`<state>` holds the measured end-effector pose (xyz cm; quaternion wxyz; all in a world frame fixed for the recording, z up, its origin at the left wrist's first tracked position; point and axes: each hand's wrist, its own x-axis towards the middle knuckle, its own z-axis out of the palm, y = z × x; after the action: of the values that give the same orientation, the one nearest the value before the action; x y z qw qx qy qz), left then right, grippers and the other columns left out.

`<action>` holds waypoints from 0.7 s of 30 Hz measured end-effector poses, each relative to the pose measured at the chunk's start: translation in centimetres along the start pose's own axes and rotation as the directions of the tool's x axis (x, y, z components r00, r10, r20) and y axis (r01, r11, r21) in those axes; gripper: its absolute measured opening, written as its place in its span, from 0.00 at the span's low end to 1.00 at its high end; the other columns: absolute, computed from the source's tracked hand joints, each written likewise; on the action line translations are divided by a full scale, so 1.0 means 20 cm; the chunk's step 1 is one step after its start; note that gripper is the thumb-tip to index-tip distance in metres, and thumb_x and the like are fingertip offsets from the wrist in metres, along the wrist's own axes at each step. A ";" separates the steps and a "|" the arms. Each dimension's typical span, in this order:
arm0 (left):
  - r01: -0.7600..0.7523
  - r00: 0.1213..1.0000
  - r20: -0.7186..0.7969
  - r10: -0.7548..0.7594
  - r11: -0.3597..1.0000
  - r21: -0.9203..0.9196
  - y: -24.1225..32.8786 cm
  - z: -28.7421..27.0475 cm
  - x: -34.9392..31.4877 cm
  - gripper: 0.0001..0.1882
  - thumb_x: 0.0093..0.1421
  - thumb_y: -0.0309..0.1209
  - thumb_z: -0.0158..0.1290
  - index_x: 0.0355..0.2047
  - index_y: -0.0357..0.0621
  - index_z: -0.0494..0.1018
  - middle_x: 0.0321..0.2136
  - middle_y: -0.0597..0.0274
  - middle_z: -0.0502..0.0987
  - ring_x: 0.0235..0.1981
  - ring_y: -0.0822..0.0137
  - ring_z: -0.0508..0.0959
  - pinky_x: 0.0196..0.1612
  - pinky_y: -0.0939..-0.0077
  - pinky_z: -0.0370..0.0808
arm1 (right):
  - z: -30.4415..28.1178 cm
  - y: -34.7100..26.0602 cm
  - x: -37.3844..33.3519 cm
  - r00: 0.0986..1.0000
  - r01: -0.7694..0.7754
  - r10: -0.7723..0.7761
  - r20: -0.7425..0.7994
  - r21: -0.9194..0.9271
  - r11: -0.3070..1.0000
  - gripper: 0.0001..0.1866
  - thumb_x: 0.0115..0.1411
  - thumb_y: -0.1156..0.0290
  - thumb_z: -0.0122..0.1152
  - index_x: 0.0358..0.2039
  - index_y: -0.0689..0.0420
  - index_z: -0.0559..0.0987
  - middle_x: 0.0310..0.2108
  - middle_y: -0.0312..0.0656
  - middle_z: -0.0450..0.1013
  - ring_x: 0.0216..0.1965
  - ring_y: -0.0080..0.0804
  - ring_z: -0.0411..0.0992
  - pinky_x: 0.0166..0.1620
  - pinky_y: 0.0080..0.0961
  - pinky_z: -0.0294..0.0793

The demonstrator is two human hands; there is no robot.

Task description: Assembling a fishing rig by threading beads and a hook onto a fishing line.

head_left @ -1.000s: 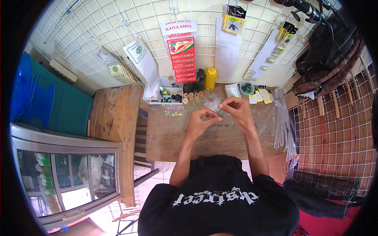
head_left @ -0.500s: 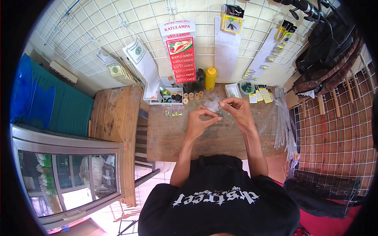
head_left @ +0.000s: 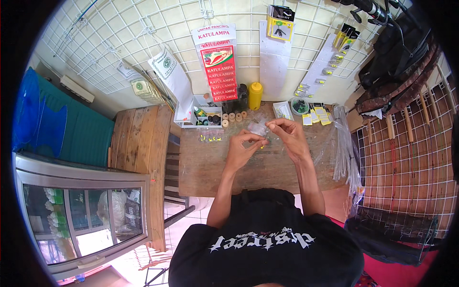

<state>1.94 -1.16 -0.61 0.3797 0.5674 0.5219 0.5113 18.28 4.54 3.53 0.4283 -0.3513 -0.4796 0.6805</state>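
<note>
White wire grid (head_left: 162, 28) covers the pale wall behind a worn wooden bench (head_left: 215, 170), and a strip of red sachets (head_left: 221, 76) hangs over the bench's far edge. Above the bench, a little right of its middle, two bare hands meet. The left hand (head_left: 245, 147) has thumb and forefinger drawn together, closed on a small yellow piece (head_left: 262, 147) that peeks out just below the tips. The right hand (head_left: 289, 137), slightly farther from the near edge, pinches the top of a thin dark piece (head_left: 267, 136) that slants down toward the left fingertips; whether the two pieces are joined is too small to tell. Just beyond the hands lie clear plastic packets (head_left: 258, 127). Toward the far left corner sits a white tray (head_left: 203, 126), with small packets holding yellow bits (head_left: 210, 138) nearer the left edge and cork-coloured rings (head_left: 232, 117) beside the tray. Along the far edge stand a yellow bottle (head_left: 256, 97) and a round tub (head_left: 300, 106); yellow-and-white cards (head_left: 319, 115) lie near the far right corner, and clear plastic sleeves (head_left: 341, 148) drape along the right edge
</note>
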 end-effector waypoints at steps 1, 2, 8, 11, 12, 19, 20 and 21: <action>-0.001 1.000 0.003 0.001 1.000 -0.001 0.00 0.00 0.00 0.06 0.50 0.29 0.62 0.30 0.47 0.82 0.25 0.65 0.80 0.31 0.72 0.72 0.38 0.75 0.69 | -0.01 0.01 0.00 1.000 0.001 -0.001 -0.003 0.000 1.000 0.04 0.54 0.78 0.64 0.32 0.62 0.81 0.33 0.39 0.77 0.36 0.20 0.71 0.44 0.21 0.69; 0.003 1.000 0.006 -0.003 1.000 0.000 0.01 0.01 0.00 0.06 0.50 0.29 0.62 0.30 0.47 0.82 0.25 0.65 0.80 0.31 0.72 0.72 0.38 0.75 0.69 | -0.02 0.03 0.00 1.000 0.008 -0.007 -0.019 0.029 1.000 0.05 0.53 0.78 0.64 0.32 0.62 0.81 0.33 0.39 0.77 0.36 0.21 0.72 0.44 0.21 0.69; 0.032 0.999 0.010 -0.032 0.999 -0.006 0.02 0.01 0.00 0.06 0.51 0.30 0.62 0.30 0.46 0.82 0.25 0.65 0.80 0.31 0.72 0.72 0.37 0.75 0.69 | -0.05 0.10 0.02 0.995 0.090 -0.088 -0.040 0.069 0.993 0.06 0.54 0.77 0.65 0.33 0.62 0.80 0.31 0.38 0.77 0.33 0.20 0.72 0.41 0.19 0.69; 0.019 1.000 0.005 -0.019 1.000 -0.017 0.00 0.00 0.00 0.06 0.51 0.30 0.62 0.30 0.46 0.82 0.26 0.65 0.81 0.32 0.72 0.72 0.37 0.75 0.69 | -0.04 0.10 0.02 0.995 0.090 -0.087 -0.050 0.072 0.993 0.06 0.54 0.76 0.65 0.33 0.62 0.80 0.32 0.38 0.77 0.33 0.20 0.71 0.41 0.19 0.69; 0.015 1.000 0.003 -0.015 0.999 -0.030 0.00 0.00 0.00 0.06 0.51 0.30 0.62 0.30 0.46 0.82 0.26 0.65 0.81 0.32 0.72 0.72 0.37 0.75 0.69 | -0.03 0.09 0.02 0.995 0.080 -0.076 -0.060 0.078 0.994 0.07 0.55 0.75 0.65 0.34 0.62 0.80 0.32 0.37 0.77 0.33 0.19 0.71 0.41 0.18 0.68; 0.038 0.999 -0.004 -0.038 0.999 -0.020 0.01 0.00 0.00 0.06 0.52 0.30 0.61 0.30 0.45 0.82 0.26 0.64 0.81 0.32 0.73 0.72 0.38 0.76 0.70 | -0.03 0.05 0.01 0.999 0.041 -0.043 0.027 0.062 0.997 0.12 0.60 0.69 0.59 0.41 0.63 0.79 0.40 0.38 0.76 0.38 0.19 0.68 0.43 0.21 0.67; 0.048 0.999 -0.007 -0.049 0.997 -0.054 0.00 0.01 0.00 0.06 0.53 0.29 0.61 0.31 0.43 0.82 0.26 0.63 0.81 0.31 0.73 0.73 0.37 0.76 0.70 | 0.00 0.02 0.00 0.999 0.046 -0.046 -0.004 0.146 0.988 0.13 0.60 0.69 0.59 0.44 0.62 0.77 0.42 0.38 0.74 0.38 0.18 0.67 0.43 0.21 0.67; 0.059 0.998 -0.010 -0.060 0.994 -0.087 -0.01 0.01 -0.01 0.06 0.53 0.29 0.60 0.31 0.41 0.81 0.26 0.63 0.81 0.30 0.74 0.73 0.37 0.77 0.70 | 0.02 0.01 0.00 0.998 0.053 -0.046 -0.035 0.228 0.972 0.15 0.61 0.69 0.58 0.47 0.61 0.76 0.44 0.37 0.73 0.37 0.18 0.66 0.43 0.21 0.67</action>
<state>2.04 -1.28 -0.76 0.4157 0.5313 0.5182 0.5257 17.86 4.36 3.52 0.4899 -0.2977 -0.4002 0.7150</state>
